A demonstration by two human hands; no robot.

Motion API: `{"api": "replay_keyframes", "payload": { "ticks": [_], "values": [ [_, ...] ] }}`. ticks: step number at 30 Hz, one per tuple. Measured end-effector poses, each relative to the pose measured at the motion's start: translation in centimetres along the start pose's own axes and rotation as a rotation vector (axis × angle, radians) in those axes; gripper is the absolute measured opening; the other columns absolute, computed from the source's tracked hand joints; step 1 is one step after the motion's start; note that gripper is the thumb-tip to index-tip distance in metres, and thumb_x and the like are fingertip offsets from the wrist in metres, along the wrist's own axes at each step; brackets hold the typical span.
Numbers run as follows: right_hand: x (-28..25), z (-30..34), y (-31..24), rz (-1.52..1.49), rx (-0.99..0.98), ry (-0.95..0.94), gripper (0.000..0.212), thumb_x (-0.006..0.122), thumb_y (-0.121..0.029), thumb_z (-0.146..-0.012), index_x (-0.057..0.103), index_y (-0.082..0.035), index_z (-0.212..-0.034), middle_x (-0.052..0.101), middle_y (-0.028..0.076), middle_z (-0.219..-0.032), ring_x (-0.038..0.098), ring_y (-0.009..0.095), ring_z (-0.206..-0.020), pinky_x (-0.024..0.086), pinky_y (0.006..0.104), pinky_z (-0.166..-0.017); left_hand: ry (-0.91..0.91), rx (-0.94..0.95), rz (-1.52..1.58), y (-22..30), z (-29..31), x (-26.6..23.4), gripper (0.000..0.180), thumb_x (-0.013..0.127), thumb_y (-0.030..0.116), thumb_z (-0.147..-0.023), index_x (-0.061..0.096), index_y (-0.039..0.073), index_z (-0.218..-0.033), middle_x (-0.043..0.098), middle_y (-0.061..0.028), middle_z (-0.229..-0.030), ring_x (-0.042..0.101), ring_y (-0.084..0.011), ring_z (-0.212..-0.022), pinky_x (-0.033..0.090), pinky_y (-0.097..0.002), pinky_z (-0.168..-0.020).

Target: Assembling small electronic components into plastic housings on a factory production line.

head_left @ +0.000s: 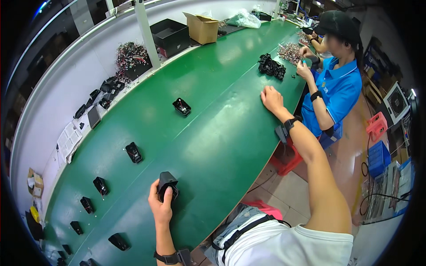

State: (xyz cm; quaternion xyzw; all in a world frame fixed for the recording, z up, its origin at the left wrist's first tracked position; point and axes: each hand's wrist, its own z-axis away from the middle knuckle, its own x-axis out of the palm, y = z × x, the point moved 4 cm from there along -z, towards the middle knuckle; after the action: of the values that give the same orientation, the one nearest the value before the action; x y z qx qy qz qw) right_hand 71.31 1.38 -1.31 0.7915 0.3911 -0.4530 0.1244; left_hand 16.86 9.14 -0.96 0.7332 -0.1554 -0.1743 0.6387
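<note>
My left hand (160,206) grips a black plastic housing (167,178) above the near part of the green work surface (213,137). The thumb presses on its open side, where some dark wire shows; the rest of the inside is hidden. Stretched out to the right, my right hand (272,101) rests on the surface near its edge, fingers apart and holding nothing. Beyond it lies a heap of small black parts (271,67). An open black housing with parts inside (182,107) sits farther out, and another (133,152) lies to the left of my left hand.
Several more black housings (101,186) trail toward the lower left. A co-worker in a blue shirt (339,88) handles small parts beside a pile of wired components (289,54). Along the far ledge stand a black bin (170,36), a cardboard box (201,28) and a wire bundle (132,57).
</note>
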Motion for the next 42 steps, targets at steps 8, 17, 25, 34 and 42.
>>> {"api": "replay_keyframes", "payload": {
  "ticks": [8, 17, 25, 34, 42],
  "values": [
    [-6.5, 8.5, -24.6, -0.963, -0.568, -0.631, 0.017, 0.067, -0.020, -0.078, 0.065, -0.004, -0.084, 0.067, 0.013, -0.076, 0.066, 0.025, -0.069, 0.052, 0.0346, -0.064, 0.168, -0.022, 0.045, -0.2, 0.0, -1.6, 0.031, 0.057, 0.007, -0.091, 0.050, -0.003, -0.120, 0.062, -0.0120, -0.104, 0.061, -0.0165, -0.089, 0.050, -0.0281, -0.081],
    [-7.0, 18.0, -36.5, -1.090, -0.951, -0.521, 0.018, 0.068, -0.015, -0.079, 0.060, -0.008, -0.092, 0.056, 0.009, -0.101, 0.055, 0.029, -0.094, 0.049, 0.0378, -0.080, 0.416, 0.257, -0.734, 2.8, 0.0, -4.2, 0.038, 0.063, 0.008, -0.080, 0.055, -0.002, -0.116, 0.063, -0.0218, -0.104, 0.061, -0.0401, -0.093, 0.049, -0.0429, -0.082],
    [-8.6, 18.3, -35.3, -1.153, -1.051, -0.485, 0.022, 0.069, -0.014, -0.078, 0.060, -0.006, -0.096, 0.058, 0.010, -0.105, 0.058, 0.028, -0.093, 0.050, 0.0381, -0.080, 0.263, 0.113, -0.884, 3.4, 0.8, -3.3, 0.047, 0.066, 0.006, -0.079, 0.053, -0.001, -0.124, 0.059, -0.0186, -0.108, 0.060, -0.0340, -0.095, 0.048, -0.0395, -0.081],
    [-8.2, 17.5, -36.0, -1.401, -0.812, -0.647, 0.021, 0.062, -0.011, -0.082, 0.060, -0.003, -0.101, 0.063, 0.013, -0.087, 0.063, 0.030, -0.072, 0.051, 0.0356, -0.065, 0.232, 0.122, -0.874, 4.1, 1.3, -5.0, 0.038, 0.065, 0.009, -0.080, 0.057, 0.000, -0.116, 0.058, -0.0186, -0.108, 0.058, -0.0363, -0.098, 0.048, -0.0391, -0.080],
    [-5.9, 15.0, -34.8, -1.466, -0.641, -1.051, 0.045, 0.046, 0.006, -0.074, 0.050, -0.002, -0.118, 0.069, 0.014, -0.094, 0.068, 0.022, -0.089, 0.054, 0.0325, -0.077, 0.306, 0.131, -0.708, 3.4, -0.4, -5.6, 0.032, 0.067, 0.009, -0.082, 0.061, 0.002, -0.113, 0.063, -0.0111, -0.104, 0.058, -0.0164, -0.073, 0.048, -0.0279, -0.068]
  ]
}}
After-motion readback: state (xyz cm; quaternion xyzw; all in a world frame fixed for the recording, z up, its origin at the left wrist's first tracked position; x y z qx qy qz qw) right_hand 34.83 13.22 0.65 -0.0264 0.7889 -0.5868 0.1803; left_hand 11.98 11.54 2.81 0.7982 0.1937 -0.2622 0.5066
